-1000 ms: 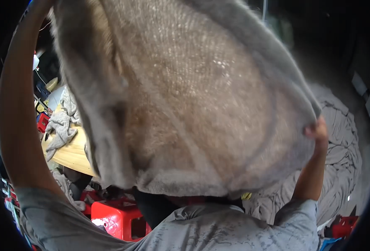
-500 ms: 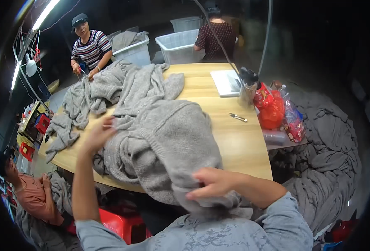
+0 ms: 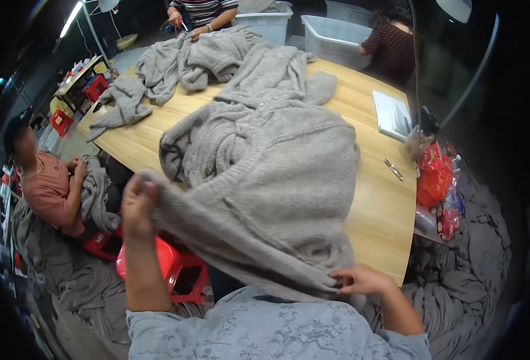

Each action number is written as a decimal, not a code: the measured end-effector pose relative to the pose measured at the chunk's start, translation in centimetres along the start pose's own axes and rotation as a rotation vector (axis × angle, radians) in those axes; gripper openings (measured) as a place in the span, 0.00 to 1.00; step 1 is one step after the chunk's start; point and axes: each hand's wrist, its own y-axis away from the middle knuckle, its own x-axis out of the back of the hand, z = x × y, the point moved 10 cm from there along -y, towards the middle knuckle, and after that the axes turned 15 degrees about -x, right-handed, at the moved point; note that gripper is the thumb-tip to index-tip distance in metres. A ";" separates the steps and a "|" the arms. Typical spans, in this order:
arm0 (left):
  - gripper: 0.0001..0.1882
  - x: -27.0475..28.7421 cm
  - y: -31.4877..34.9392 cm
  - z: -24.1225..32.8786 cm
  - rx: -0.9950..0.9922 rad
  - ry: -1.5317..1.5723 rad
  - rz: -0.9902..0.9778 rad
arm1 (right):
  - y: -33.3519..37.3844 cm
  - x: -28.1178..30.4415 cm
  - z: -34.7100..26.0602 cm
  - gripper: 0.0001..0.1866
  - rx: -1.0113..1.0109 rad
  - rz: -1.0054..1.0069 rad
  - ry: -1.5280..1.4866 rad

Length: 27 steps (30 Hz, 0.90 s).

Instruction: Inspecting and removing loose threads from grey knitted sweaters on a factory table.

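A grey knitted sweater (image 3: pixel 295 162) lies spread over the near part of the wooden table (image 3: pixel 376 207), its lower side hanging past the front edge. My left hand (image 3: pixel 139 204) is closed on one end of it, lifted off the table's left front side, so the cloth stretches tight between my hands. At the near right, my right hand (image 3: pixel 361 280) pinches the opposite end close to my body. A ribbed band curves across the middle of the garment, and one part is bunched into folds at its left.
More grey garments (image 3: pixel 217 57) lie at the far side, where a person in a striped shirt holds a red-handled tool. Thread snips (image 3: pixel 393 170) and a white pad (image 3: pixel 392 114) rest at the right. A red stool (image 3: pixel 175 270) stands at left; cloth heaps (image 3: pixel 457 264) lie at right.
My left hand has come down and nearer, now gripping the sweater. My right hand has shifted right and closed on its edge. The sweater is pulled wider, and the view has turned.
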 end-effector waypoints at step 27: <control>0.17 -12.2 -3.6 7.1 -0.176 0.156 -0.326 | 28.4 20.3 2.3 0.23 0.441 1.480 -0.775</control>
